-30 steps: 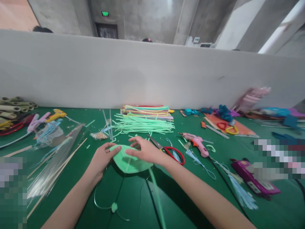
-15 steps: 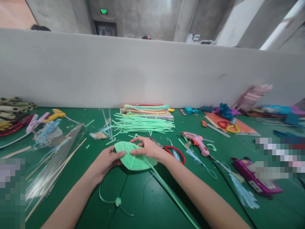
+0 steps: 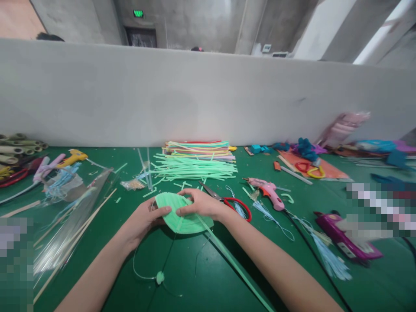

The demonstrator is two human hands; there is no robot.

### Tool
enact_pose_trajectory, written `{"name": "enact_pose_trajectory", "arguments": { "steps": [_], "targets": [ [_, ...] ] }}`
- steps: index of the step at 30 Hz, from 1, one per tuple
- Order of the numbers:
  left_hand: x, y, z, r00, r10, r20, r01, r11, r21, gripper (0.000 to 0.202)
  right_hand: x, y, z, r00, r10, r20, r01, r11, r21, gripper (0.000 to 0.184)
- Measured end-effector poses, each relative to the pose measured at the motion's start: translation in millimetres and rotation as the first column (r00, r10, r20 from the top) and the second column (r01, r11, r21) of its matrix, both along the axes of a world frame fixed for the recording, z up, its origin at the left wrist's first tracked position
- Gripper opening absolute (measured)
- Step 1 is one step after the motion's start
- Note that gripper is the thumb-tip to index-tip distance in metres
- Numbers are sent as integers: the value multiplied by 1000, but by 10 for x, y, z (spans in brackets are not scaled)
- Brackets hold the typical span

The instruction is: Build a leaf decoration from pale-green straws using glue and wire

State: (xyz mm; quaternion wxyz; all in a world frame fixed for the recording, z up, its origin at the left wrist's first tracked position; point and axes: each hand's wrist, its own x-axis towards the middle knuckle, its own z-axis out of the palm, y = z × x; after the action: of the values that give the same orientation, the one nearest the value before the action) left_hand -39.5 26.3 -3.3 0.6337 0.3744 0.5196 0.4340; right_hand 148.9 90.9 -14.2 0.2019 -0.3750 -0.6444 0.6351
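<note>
A light-green leaf-shaped piece (image 3: 175,206), built of rows of fuzzy pipe cleaner, is held between my two hands above the green table. My left hand (image 3: 147,221) pinches its left edge, thumb on the upper face and fingers behind. On the right side, my right hand (image 3: 201,203) grips it with thumb and fingers near its middle and far edge. From its right side a long green pipe cleaner strip (image 3: 234,262) trails toward the lower right. Below hangs a thin clear line with a small green tuft (image 3: 160,277).
Red-handled scissors (image 3: 237,208) lie just beyond my right hand. A pink glue gun (image 3: 268,193) rests farther right, its cord running forward. Green pipe cleaners (image 3: 195,167) are piled at the back. Clear wrap and wooden sticks (image 3: 74,242) lie left; a purple device (image 3: 346,238) lies right.
Both hands keep their hold on the green leaf-shaped piece, with barely any finger movement. The whole view has shifted slightly.
</note>
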Motion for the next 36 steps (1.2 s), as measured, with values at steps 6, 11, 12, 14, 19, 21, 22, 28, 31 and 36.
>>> {"name": "enact_pose_trajectory", "arguments": {
  "steps": [6, 11, 12, 14, 19, 21, 22, 28, 31, 36],
  "targets": [
    [-9, 2, -22, 1000, -12, -10, 13, 1000, 6, 53, 8, -4, -11, 999, 6, -52, -7, 1000, -14, 56],
    [-15, 14, -51, 1000, 0, -22, 0, 1000, 4, 50, 3, 7, -67, 999, 2, -44, -2, 1000, 0, 55],
    [-18, 17, -60, 1000, -1, -22, 1, 1000, 7, 49, 2, 7, -74, 999, 2, -47, -2, 1000, 2, 55],
    [-29, 24, -78, 1000, -13, -22, 14, 1000, 17, 48, -2, 4, -82, 998, 4, -59, -5, 1000, -4, 54],
    [-43, 22, -105, 1000, -27, -5, 27, 999, 30, 48, -5, -6, -70, 998, 5, -68, -6, 1000, -2, 57],
    [-36, 16, -106, 1000, -26, 12, 25, 999, 39, 49, -1, -1, -56, 999, 19, -46, -19, 1000, 2, 61],
    [-31, 15, -107, 999, -27, 18, 26, 999, 40, 49, 2, 3, -48, 999, 28, -32, -28, 1000, 2, 62],
    [-25, 45, -131, 999, 50, 10, -50, 998, 44, 42, 15, 12, -11, 999, 47, 28, -49, 996, 78, 60],
    [-50, 69, -149, 998, 70, -3, -70, 996, 54, 41, 10, -1, -11, 998, 60, 31, -62, 995, 78, 59],
    [-65, 103, -178, 998, 68, 17, -68, 997, 21, 38, 1, -22, -23, 996, 85, -21, -84, 996, 28, 54]
  ]
}}
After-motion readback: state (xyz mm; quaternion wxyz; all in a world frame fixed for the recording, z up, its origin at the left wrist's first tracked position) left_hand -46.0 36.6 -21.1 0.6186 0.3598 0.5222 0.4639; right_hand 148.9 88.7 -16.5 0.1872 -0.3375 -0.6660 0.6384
